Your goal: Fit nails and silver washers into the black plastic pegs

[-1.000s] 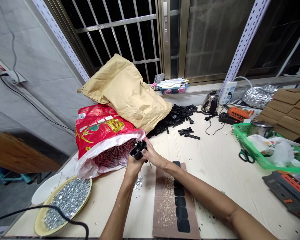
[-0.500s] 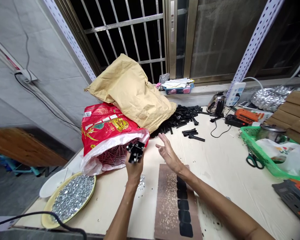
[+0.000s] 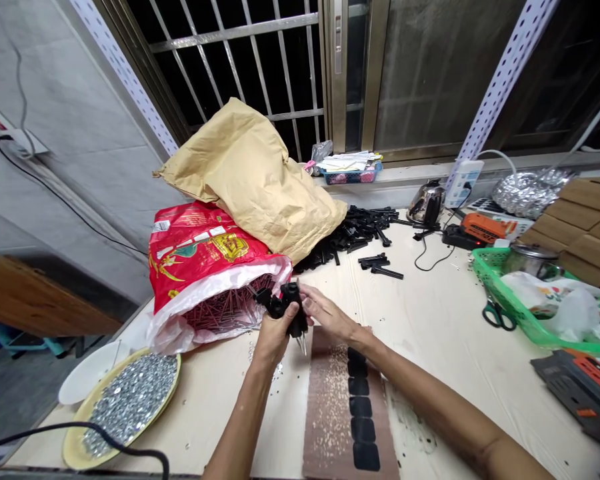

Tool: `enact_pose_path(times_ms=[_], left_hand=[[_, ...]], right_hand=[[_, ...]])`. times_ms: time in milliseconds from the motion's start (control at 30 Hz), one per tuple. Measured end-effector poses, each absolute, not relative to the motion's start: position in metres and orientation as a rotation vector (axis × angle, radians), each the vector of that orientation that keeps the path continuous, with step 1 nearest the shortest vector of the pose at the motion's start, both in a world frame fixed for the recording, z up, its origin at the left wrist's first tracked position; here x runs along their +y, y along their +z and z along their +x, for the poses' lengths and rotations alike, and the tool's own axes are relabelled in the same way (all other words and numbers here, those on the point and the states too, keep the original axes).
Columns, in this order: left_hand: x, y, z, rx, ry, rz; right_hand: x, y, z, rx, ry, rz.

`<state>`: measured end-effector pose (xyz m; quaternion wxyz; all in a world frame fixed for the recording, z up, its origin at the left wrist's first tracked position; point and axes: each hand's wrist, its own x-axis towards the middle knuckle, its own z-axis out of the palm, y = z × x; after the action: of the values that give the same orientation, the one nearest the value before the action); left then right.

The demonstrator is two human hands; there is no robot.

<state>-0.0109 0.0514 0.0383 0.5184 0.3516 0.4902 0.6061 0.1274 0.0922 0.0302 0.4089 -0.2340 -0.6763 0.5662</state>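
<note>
A bundle of black plastic parts (image 3: 276,307) sits in my left hand (image 3: 271,340), the thumb pressed across it. Pointed metal ends, like screw or nail tips, stick out below the bundle. My right hand (image 3: 329,315) meets the bundle from the right, its fingers bent against that side and the fingertips partly hidden. Just behind lies a red bag (image 3: 205,250) with a white lining, its mouth full of long reddish screws or nails (image 3: 225,307). Under my right wrist lies a brown board (image 3: 330,413) with a column of black squares (image 3: 363,430).
At left stand a yellow dish (image 3: 176,380) of small metal washers and a white dish (image 3: 75,383). A paper sack (image 3: 260,180) leans over black plastic pieces (image 3: 365,230). To the right are scissors (image 3: 499,315), a green basket (image 3: 535,333) and an orange-black tool case (image 3: 580,393).
My right hand has moved from open beside the bundle to touching its right side. The bundle has turned in my left hand, so metal tips now show below. The view has shifted slightly.
</note>
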Motion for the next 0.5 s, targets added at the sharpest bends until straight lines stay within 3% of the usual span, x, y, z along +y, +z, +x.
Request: enact_pose_path(times_ms=[167,500], left_hand=[[0.066,0.034,0.002,1.246,1.625,0.68],[0.077,0.043,0.005,1.247,1.472,0.961]], right_hand=[[0.089,0.026,0.107,-1.596,1.439,-0.533],[0.094,0.024,0.103,-1.396,1.47,-0.643]])
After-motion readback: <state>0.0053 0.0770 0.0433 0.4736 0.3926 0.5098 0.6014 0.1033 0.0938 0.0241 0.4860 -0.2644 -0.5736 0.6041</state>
